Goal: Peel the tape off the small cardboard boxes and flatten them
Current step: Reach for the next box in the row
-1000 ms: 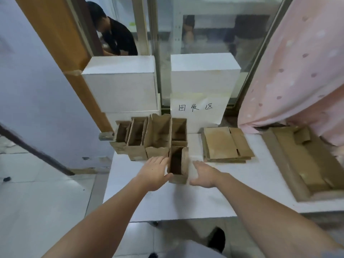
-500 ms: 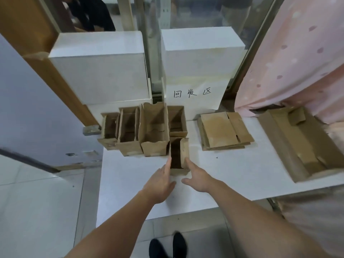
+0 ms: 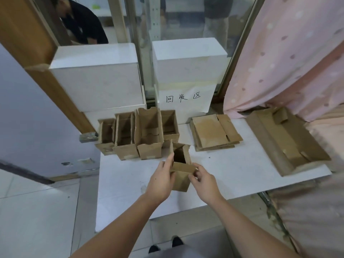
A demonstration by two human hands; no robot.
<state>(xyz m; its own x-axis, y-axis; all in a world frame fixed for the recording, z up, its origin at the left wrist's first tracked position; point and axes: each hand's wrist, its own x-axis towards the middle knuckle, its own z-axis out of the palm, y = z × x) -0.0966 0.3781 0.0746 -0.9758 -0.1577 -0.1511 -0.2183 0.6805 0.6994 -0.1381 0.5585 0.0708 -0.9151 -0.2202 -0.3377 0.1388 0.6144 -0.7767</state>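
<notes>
Two bare hands meet on one small open cardboard box [image 3: 181, 165] at the near middle of the white table [image 3: 242, 175]. The left hand [image 3: 161, 181] grips the box's left side, fingers curled round the wall and the forefinger lying up along the left edge of the opening. The right hand [image 3: 203, 180] pinches the near flap at its right corner, thumb and fingers bent round the card. The box appears raised and tipped, its open mouth facing up and away; whether its base touches the table cannot be told. No tape can be made out on it.

Behind it, at the table's far left, a row of four open boxes [image 3: 137, 135] stands side by side, touching, mouths up; pale strips show on the near faces of two of them. To the right of the row lies a stack of flattened boxes [image 3: 214, 134], well apart from the held box. Further right, at the table's edge, a larger flattened carton [image 3: 284, 138] rests tilted against a pink spotted curtain [image 3: 290, 58].

Two white blocks [image 3: 96, 77] stand at the back, and a paper sign [image 3: 183, 98] with handwritten characters hangs on the right-hand one. Beyond the glass, a person in dark clothing [image 3: 83, 21] bends forward.
</notes>
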